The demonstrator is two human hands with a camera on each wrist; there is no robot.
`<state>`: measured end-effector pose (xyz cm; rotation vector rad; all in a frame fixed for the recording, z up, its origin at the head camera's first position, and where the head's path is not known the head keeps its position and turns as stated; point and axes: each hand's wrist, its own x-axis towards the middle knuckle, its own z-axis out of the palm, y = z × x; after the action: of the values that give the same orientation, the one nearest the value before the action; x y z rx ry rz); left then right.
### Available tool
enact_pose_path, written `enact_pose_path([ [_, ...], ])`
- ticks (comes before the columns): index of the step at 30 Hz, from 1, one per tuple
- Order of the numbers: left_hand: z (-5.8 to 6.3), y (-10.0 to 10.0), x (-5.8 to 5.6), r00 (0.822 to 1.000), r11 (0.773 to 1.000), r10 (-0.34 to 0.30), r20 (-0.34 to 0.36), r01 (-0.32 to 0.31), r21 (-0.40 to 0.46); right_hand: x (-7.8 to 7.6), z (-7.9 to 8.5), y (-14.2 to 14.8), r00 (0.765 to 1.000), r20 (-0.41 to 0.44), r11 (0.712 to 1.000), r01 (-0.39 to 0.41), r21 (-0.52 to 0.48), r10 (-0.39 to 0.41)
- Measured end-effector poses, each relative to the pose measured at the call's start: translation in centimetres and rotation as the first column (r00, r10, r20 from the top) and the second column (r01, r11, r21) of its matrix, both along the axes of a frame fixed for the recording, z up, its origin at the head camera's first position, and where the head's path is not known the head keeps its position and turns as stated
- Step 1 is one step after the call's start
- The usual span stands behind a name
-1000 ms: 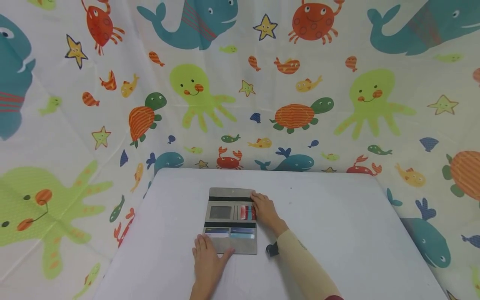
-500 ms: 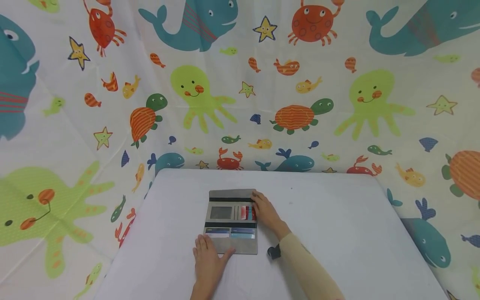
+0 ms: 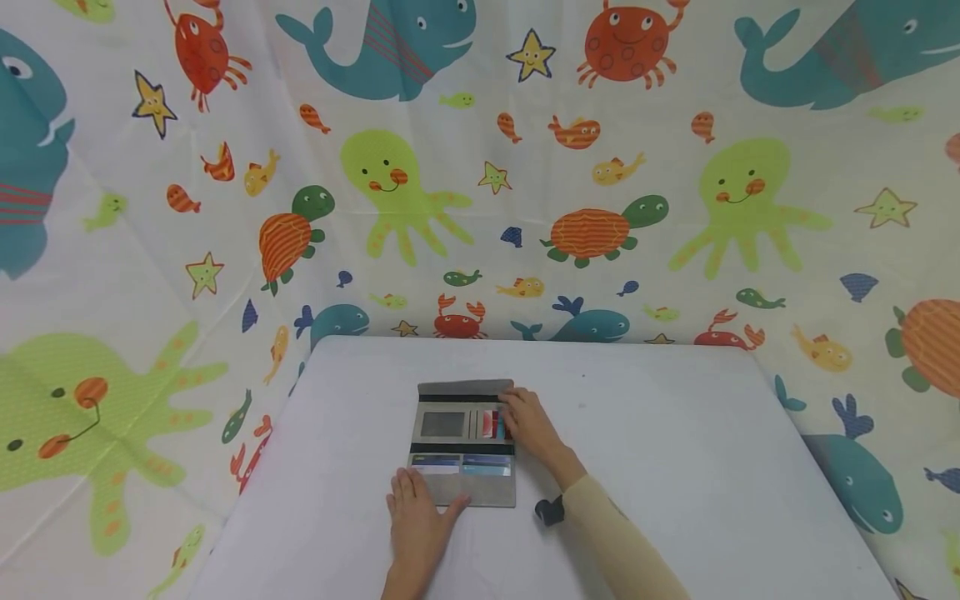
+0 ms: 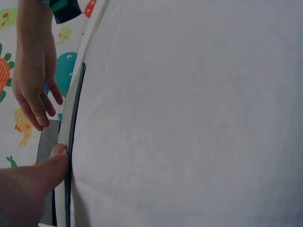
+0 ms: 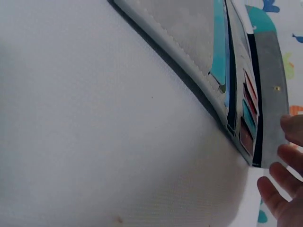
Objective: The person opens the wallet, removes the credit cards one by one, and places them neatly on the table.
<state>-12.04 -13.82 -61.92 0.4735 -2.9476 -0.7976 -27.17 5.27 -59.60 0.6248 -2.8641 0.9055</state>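
1. Head view: one grey wallet (image 3: 480,490), unfolded in three panels on the white table (image 3: 675,450), in front of the person, between and touching both hands.
2. Wallet contents: blue-and-white cards (image 3: 486,464) in the near panel; red and teal cards (image 3: 488,424) at the right of the middle panel; a window pocket (image 3: 442,424) to their left. Black bands mark the folds.
3. Wallet's far flap (image 5: 271,99): grey, small metal snap, apparently tilted up.
4. Left hand (image 3: 422,523): at the near left corner; fingers extended together, thumb spread wide, its tip on the near edge; nothing grasped.
5. Right hand (image 3: 534,423): at the far right corner; fingers lightly bent and parted, tips at the flap's edge. Whether they pinch it, cannot tell.
6. Right arm: cream sleeve (image 3: 611,525); black device (image 3: 550,511) beside the wrist.
7. Backdrop cloth (image 3: 525,187): white, printed with sea animals, behind the table.
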Motion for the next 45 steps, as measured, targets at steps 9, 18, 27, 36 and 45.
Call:
enact_pose_path([
  [9,0.0,-0.1,-0.1,1.0,1.0,-0.001,0.015,0.002,-0.004,1.5,-0.3,0.1,0.995,0.104,1.0,-0.005,0.006,0.005],
  [18,0.1,-0.1,-0.1,1.0,1.0,-0.008,0.009,0.008,-0.01,3.3,-0.4,0.2,0.987,0.149,0.998,-0.059,0.017,0.056],
  [27,0.1,0.0,0.1,1.0,1.0,-0.01,-0.011,0.01,-0.017,5.1,-0.6,0.2,0.976,0.198,0.996,-0.087,0.003,0.085],
  [36,0.0,0.0,0.1,1.0,1.0,-0.009,-0.004,0.009,-0.019,6.1,-0.6,0.2,0.972,0.213,0.994,-0.11,0.023,0.103],
  [45,0.4,0.1,0.0,1.0,1.0,-0.006,0.003,0.006,-0.02,6.3,-0.6,0.3,0.967,0.238,0.995,-0.1,0.01,0.094],
])
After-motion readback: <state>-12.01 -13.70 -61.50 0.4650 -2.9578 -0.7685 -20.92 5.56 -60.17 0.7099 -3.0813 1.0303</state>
